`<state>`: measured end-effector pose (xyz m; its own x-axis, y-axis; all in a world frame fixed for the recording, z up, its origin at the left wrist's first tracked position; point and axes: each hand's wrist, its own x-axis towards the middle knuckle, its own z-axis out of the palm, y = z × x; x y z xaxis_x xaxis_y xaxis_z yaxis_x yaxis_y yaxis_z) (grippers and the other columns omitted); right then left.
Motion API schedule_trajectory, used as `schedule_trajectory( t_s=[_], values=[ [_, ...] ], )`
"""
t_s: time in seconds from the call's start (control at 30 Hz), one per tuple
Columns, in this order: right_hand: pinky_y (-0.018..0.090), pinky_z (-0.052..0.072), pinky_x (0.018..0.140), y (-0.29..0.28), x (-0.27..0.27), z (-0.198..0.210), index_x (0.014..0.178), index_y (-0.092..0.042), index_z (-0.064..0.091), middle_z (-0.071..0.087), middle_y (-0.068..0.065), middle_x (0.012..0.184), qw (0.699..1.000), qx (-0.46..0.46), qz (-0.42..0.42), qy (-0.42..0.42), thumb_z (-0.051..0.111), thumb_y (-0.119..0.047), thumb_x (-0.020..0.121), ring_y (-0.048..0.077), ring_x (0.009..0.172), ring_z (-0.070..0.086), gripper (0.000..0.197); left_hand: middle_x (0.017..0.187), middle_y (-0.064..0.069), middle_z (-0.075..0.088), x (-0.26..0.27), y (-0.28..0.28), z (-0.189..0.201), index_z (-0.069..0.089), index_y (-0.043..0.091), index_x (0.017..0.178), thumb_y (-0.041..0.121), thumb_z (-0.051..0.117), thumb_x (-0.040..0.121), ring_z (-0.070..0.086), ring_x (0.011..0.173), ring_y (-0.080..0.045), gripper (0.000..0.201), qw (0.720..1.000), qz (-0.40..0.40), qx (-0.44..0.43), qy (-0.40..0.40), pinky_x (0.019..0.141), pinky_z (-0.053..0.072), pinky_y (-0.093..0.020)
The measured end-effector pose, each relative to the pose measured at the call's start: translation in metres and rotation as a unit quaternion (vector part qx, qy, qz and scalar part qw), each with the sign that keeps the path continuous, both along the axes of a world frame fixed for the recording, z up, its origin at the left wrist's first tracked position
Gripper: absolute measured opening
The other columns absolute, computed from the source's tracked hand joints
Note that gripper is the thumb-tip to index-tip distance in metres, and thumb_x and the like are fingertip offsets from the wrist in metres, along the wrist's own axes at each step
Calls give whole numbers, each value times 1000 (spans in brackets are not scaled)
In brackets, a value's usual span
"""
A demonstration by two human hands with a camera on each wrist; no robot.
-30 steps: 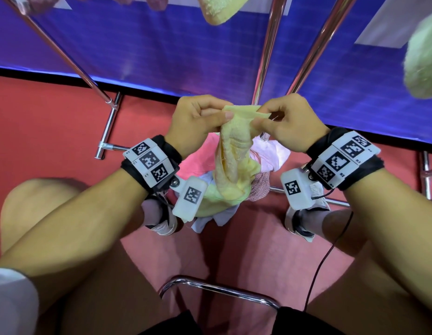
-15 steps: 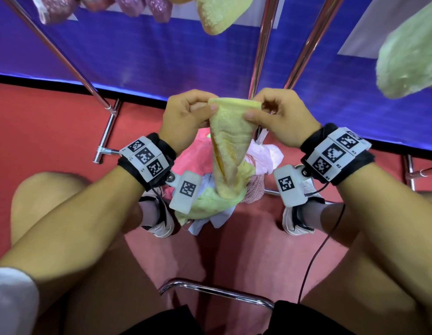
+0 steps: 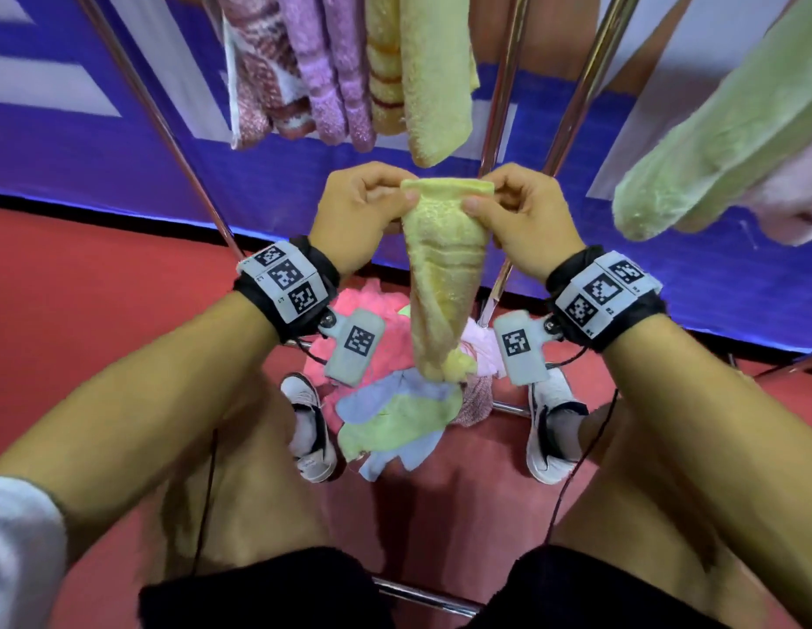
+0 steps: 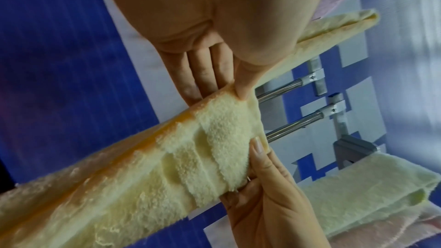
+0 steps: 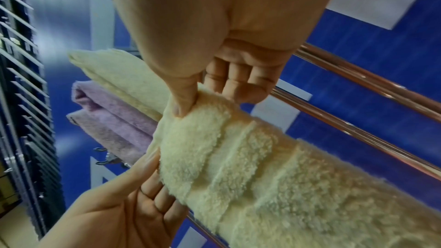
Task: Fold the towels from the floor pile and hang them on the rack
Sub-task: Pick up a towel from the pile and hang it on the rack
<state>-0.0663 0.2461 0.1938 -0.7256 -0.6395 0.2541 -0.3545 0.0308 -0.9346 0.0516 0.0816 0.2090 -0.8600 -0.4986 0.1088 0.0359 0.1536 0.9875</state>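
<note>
A pale yellow towel [image 3: 442, 274] hangs bunched between my hands, above the floor pile [image 3: 395, 401]. My left hand [image 3: 363, 211] pinches its top left corner between thumb and fingers. My right hand [image 3: 517, 211] pinches the top right corner. The wrist views show the same towel [image 4: 167, 161] [image 5: 238, 157] pinched by the left hand [image 4: 238, 90] and the right hand [image 5: 188, 105], each with the other hand opposite. The rack's chrome bars [image 3: 508, 84] rise just behind the towel. Folded towels [image 3: 349, 65] in pink, purple and yellow hang from the rack above.
A green towel [image 3: 730, 129] hangs at the upper right. A blue and white wall panel [image 3: 122, 143] stands behind the rack. My knees and white shoes [image 3: 549, 424] flank the pile on the red floor. A chrome chair rail [image 3: 422, 596] lies near my lap.
Both hands have lifted the yellow towel upward, off the pile, and drawn its top edge a little wider. The view has tilted up, so the hung towels now show.
</note>
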Motion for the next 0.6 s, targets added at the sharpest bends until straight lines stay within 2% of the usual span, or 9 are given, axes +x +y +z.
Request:
schedule_trajectory(
  t_s=[0.1,0.23,0.3,0.37,0.4,0.43,0.5,0.6],
  values=[
    [14,41,51,-1,6,44,77,-23,59,58,-18,56,999,-21,1,40,71,-13,86,-3,52,50,18,63,8,69,4,-3,38,66,10,89,-3,62,89,65,63,-6,14,1000,4,-18,24,63,58,-25],
    [15,38,52,3,11,102,78,-21,58,56,-19,55,995,-40,4,92,70,-12,87,-4,51,46,18,64,5,68,11,2,92,66,11,89,-4,63,89,65,61,-8,16,997,10,-32,67,58,56,-25],
    [15,39,53,6,14,130,77,-24,59,57,-20,55,992,-39,0,118,70,-13,87,-4,52,47,18,64,1,68,13,6,118,66,11,91,-1,64,89,65,58,-22,12,995,15,-46,82,52,55,-29],
    [15,41,56,8,16,157,77,-26,60,59,-19,59,989,-40,-8,143,71,-14,86,-5,56,49,19,64,0,68,14,7,143,68,14,90,4,67,87,64,60,-29,10,992,19,-73,100,57,54,-39],
    [16,41,58,10,17,171,77,-26,60,59,-17,61,987,-43,-16,156,71,-15,86,-4,58,50,19,64,4,68,15,8,157,68,16,90,5,68,87,64,62,-25,11,990,23,-84,110,62,54,-39],
    [17,43,59,11,17,185,78,-26,60,59,-16,65,985,-45,-25,166,71,-15,86,-3,60,51,18,64,7,68,14,9,171,68,16,90,4,69,86,64,64,-18,13,988,26,-89,121,65,56,-34],
    [18,44,61,13,17,210,79,-26,61,60,-11,70,981,-52,-36,182,71,-16,87,-2,62,53,17,63,11,67,12,11,197,67,14,91,1,68,87,62,61,-3,15,985,22,-91,143,61,54,-21],
    [18,47,61,16,16,243,79,-25,61,64,-5,74,978,-70,-45,193,71,-15,87,3,66,58,17,65,9,64,11,13,231,65,10,97,-1,66,88,59,58,4,14,980,20,-103,168,55,49,-14]
  ],
)
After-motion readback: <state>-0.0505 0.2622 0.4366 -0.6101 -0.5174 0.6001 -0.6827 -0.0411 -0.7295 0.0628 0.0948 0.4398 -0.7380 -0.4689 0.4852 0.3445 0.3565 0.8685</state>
